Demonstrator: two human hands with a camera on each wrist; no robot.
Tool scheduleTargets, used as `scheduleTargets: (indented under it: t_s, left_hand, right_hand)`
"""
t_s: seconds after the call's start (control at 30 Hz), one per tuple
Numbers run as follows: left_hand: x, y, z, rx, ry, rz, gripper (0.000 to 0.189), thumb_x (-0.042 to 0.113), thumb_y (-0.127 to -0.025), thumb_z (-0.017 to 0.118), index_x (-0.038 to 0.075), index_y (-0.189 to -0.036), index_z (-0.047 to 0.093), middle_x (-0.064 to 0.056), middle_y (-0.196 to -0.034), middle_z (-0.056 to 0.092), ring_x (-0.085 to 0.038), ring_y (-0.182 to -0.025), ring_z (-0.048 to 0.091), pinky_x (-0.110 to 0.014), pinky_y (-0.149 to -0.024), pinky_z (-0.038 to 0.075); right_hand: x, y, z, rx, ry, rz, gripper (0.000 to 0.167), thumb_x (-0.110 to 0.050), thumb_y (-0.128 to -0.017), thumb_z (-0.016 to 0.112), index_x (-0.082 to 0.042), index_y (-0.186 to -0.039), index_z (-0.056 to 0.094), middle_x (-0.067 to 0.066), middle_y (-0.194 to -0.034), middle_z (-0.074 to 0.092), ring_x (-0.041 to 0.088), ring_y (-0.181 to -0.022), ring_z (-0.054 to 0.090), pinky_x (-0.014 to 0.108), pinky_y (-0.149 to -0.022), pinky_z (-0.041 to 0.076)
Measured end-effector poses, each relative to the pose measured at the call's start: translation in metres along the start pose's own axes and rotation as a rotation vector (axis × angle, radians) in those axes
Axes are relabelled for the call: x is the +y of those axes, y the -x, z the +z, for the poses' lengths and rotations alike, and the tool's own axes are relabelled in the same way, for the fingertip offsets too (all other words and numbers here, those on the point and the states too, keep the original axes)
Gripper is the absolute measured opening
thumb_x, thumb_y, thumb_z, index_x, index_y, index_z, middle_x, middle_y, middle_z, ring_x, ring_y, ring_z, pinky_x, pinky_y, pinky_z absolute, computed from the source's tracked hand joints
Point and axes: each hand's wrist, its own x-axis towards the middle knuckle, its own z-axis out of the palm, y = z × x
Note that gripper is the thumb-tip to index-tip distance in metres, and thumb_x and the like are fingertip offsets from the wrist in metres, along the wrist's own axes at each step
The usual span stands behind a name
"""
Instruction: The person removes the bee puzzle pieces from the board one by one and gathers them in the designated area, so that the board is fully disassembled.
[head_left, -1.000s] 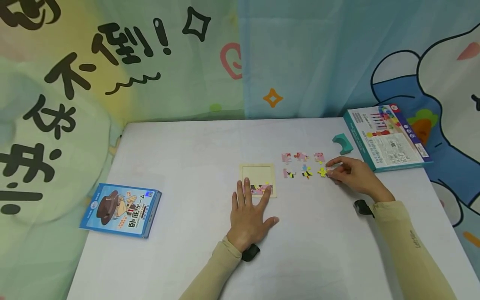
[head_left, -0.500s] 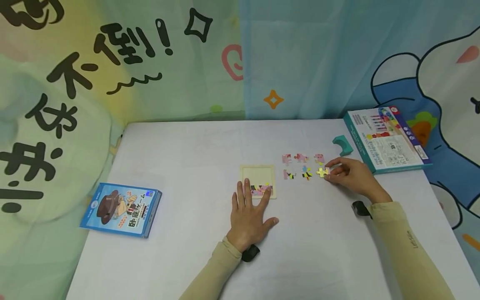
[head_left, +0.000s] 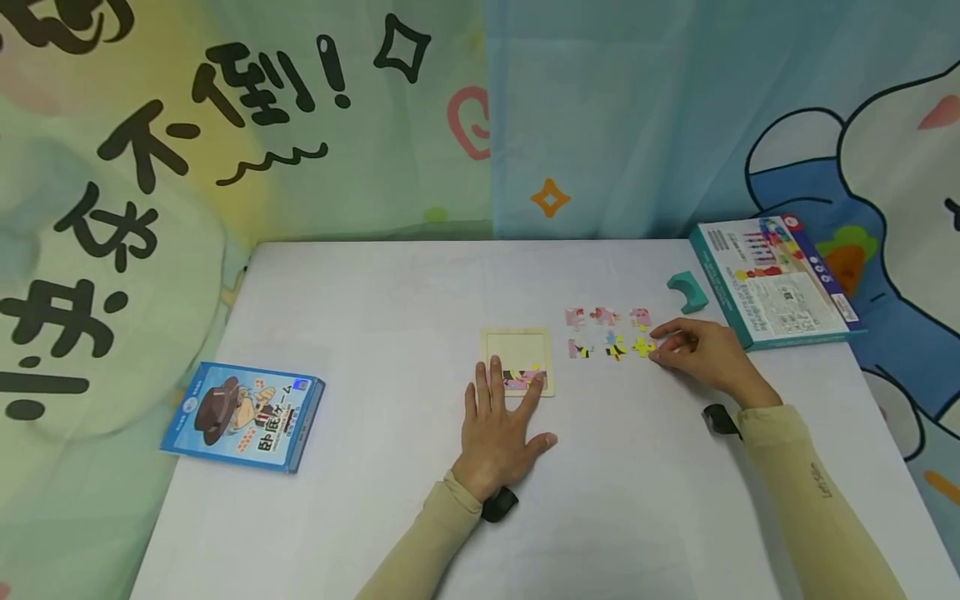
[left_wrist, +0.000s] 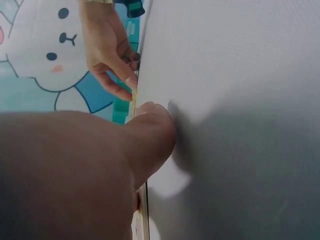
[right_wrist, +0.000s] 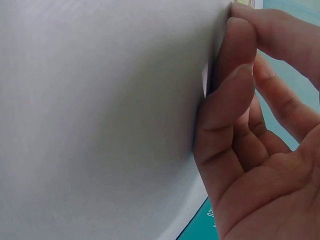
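My left hand (head_left: 495, 433) lies flat with fingers spread, its fingertips over the lower part of a small wooden puzzle tray (head_left: 517, 333). Colourful joined puzzle pieces (head_left: 517, 382) fill the tray's bottom row, partly hidden by the fingers. To the right, my right hand (head_left: 705, 354) pinches the edge of a yellow puzzle piece (head_left: 642, 347) between thumb and index finger, close over the table. In the left wrist view a bit of yellow shows at those fingertips. Beside it lie a bee-patterned piece (head_left: 615, 347), a pink piece (head_left: 640, 317) and several others in two rows.
A teal curved block (head_left: 687, 292) lies behind the right hand, near a teal-edged box (head_left: 780, 279) at the table's back right corner. On the left is a blue game box (head_left: 243, 419). A printed curtain (head_left: 600, 108) hangs behind the white table (head_left: 375, 308).
The right hand has moved slightly left onto the yellow piece, which tipped and caught the light half a second ago. The left hand has stayed in place.
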Motion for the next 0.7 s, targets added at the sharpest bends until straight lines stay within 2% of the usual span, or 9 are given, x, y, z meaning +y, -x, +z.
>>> scheduleTargets:
  t_s: [0.33,0.5,0.7]
  left_hand:
    - [-0.008,-0.002,0.0,-0.034,0.026,0.003,0.075,0.063,-0.103,0.054,0.037,-0.169,0.027,-0.027,-0.177,0.003,-0.049,-0.164,0.003,-0.061,-0.131,0.014]
    - [-0.009,-0.002,-0.001,-0.03,0.042,0.0,0.075,0.063,-0.103,0.054,0.037,-0.169,0.028,-0.027,-0.177,0.003,-0.048,-0.164,0.004,-0.061,-0.131,0.015]
    - [-0.011,-0.004,-0.001,-0.027,0.084,0.012,0.075,0.061,-0.103,0.056,0.035,-0.169,0.03,-0.021,-0.179,0.001,-0.049,-0.164,0.002,-0.063,-0.13,0.013]
  right_hand:
    - [-0.005,-0.001,0.0,0.002,0.007,-0.042,0.035,-0.023,-0.093,0.083,-0.006,-0.123,0.074,0.009,-0.094,0.074,0.014,-0.075,0.059,0.024,-0.064,0.047]
    - [-0.024,-0.007,0.005,0.013,-0.017,-0.088,0.032,-0.022,-0.095,0.081,-0.006,-0.123,0.074,0.009,-0.094,0.073,0.012,-0.072,0.06,0.024,-0.06,0.048]
    - [-0.055,-0.02,0.023,-0.023,-0.034,-0.178,0.027,-0.018,-0.094,0.081,-0.006,-0.118,0.076,0.007,-0.091,0.074,0.014,-0.072,0.062,0.025,-0.063,0.049]
